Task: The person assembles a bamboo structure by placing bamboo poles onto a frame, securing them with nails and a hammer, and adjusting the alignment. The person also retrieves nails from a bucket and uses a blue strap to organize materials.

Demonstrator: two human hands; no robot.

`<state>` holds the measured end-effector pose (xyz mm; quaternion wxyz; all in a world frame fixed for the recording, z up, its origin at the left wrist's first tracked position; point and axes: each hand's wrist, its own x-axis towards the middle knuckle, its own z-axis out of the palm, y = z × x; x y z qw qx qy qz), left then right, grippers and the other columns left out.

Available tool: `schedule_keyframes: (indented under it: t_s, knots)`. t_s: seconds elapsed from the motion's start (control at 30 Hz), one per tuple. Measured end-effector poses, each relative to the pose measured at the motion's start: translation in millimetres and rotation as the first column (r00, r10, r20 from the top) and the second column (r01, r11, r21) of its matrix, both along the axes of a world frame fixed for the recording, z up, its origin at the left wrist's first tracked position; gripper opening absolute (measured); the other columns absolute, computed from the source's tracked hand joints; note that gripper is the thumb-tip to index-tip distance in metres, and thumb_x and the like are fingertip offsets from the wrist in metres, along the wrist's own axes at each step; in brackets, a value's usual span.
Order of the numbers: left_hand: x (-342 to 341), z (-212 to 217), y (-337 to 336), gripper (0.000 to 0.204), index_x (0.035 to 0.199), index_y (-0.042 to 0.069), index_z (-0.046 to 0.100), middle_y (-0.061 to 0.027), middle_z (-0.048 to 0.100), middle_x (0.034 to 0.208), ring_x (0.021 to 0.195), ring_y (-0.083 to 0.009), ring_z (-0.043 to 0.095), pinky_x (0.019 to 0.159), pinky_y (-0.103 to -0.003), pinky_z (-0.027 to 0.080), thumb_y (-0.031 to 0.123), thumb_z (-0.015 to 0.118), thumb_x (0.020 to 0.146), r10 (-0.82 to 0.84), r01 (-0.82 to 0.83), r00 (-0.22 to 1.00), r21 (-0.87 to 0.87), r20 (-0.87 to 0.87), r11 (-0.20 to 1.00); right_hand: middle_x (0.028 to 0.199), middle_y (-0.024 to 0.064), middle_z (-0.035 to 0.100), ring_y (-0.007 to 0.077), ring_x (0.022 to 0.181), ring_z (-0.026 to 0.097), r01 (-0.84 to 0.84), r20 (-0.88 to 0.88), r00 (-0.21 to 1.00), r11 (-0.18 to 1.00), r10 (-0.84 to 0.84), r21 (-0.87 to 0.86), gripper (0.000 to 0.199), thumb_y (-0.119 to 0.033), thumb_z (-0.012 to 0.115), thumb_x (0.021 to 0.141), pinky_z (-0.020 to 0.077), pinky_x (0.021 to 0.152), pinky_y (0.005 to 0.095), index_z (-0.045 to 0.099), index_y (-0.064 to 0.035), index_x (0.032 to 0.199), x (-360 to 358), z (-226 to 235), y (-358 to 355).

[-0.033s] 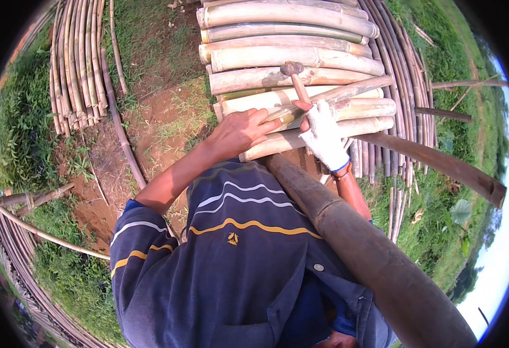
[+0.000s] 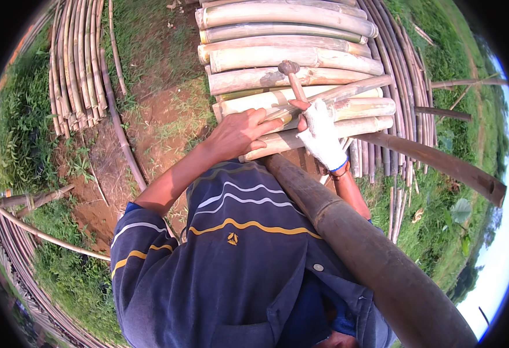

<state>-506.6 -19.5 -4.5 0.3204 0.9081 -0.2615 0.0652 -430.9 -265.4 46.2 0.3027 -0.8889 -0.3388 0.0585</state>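
My bare left hand (image 2: 237, 134) grips the left end of a narrow bamboo piece (image 2: 353, 90), its fingers bent over it. That piece slants up to the right across a row of thick, pale bamboo sections (image 2: 301, 58). In a white fabric glove with bare fingertips, my right hand (image 2: 322, 134) is closed round the wooden handle of a hammer (image 2: 297, 87). The rounded hammer head points away from me, above the bamboo sections. Below both hands lies the nearest bamboo section (image 2: 278, 144). The fingers' undersides are hidden.
A thick brown bamboo pole (image 2: 376, 249) runs from under the sections past my right side. Another pole (image 2: 440, 162) juts out to the right. Long thin poles (image 2: 77, 64) lie at the far left, and more (image 2: 399, 87) stretch under the sections. Grass and bare soil surround them.
My right hand and the hammer have shifted slightly to the left. My left hand and the bamboo stay nearly the same.
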Motion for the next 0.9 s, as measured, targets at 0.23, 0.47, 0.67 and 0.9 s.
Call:
schedule_keyframes:
  t_s: [0.23, 0.47, 0.67, 0.9]
  knots:
    - [13.9, -10.0, 4.2, 0.082, 0.168, 0.014, -0.003, -0.0068, 0.060, 0.097, 0.073, -0.0117, 0.045, 0.066, -0.026, 0.040, 0.053, 0.038, 0.108, -0.227, -0.480, 0.736, -0.729, -0.637, 0.489, 0.102, 0.0124, 0.057, 0.0272, 0.091, 0.057, 0.048, -0.171, 0.985, 0.961, -0.001, 0.272, 0.036, -0.011, 0.054, 0.097, 0.0494, 0.086, 0.0393, 0.063, -0.0080, 0.131, -0.9, -3.0, 28.6]
    - [32.1, 1.0, -5.4, 0.076, 0.168, 0.017, -0.012, -0.0090, 0.059, 0.107, 0.067, -0.0091, 0.038, 0.061, -0.023, 0.033, 0.046, 0.028, 0.110, -0.311, -0.639, 0.648, -0.718, -0.695, 0.275, 0.097, 0.0176, 0.055, 0.0359, 0.084, 0.061, -0.038, -0.023, 0.999, 0.995, 0.040, 0.093, 0.028, -0.020, 0.063, 0.097, 0.0524, 0.074, 0.0454, 0.065, -0.0109, 0.123, 5.9, -10.1, 62.6]
    - [32.8, -4.6, -9.0, 0.074, 0.168, 0.017, -0.010, -0.0078, 0.056, 0.121, 0.077, -0.0087, 0.048, 0.061, -0.021, 0.034, 0.041, 0.030, 0.110, -0.365, -0.638, 0.632, -0.726, -0.684, 0.255, 0.097, 0.0201, 0.053, 0.0413, 0.082, 0.060, -0.028, 0.000, 1.000, 1.000, 0.028, -0.015, 0.016, -0.023, 0.064, 0.097, 0.0517, 0.071, 0.0502, 0.063, -0.0120, 0.109, 2.3, -20.8, 69.4]
    - [34.8, -12.4, -2.8, 0.061, 0.161, 0.004, 0.029, -0.0035, 0.060, 0.108, 0.072, -0.0054, 0.036, 0.062, -0.019, 0.033, 0.039, 0.030, 0.112, -0.461, -0.625, 0.573, -0.725, -0.678, 0.290, 0.099, 0.0196, 0.054, 0.0406, 0.091, 0.059, -0.058, -0.052, 0.997, 0.992, 0.064, 0.113, 0.019, -0.018, 0.062, 0.098, 0.0496, 0.077, 0.0484, 0.062, -0.0066, 0.113, 18.3, -42.3, 60.1]
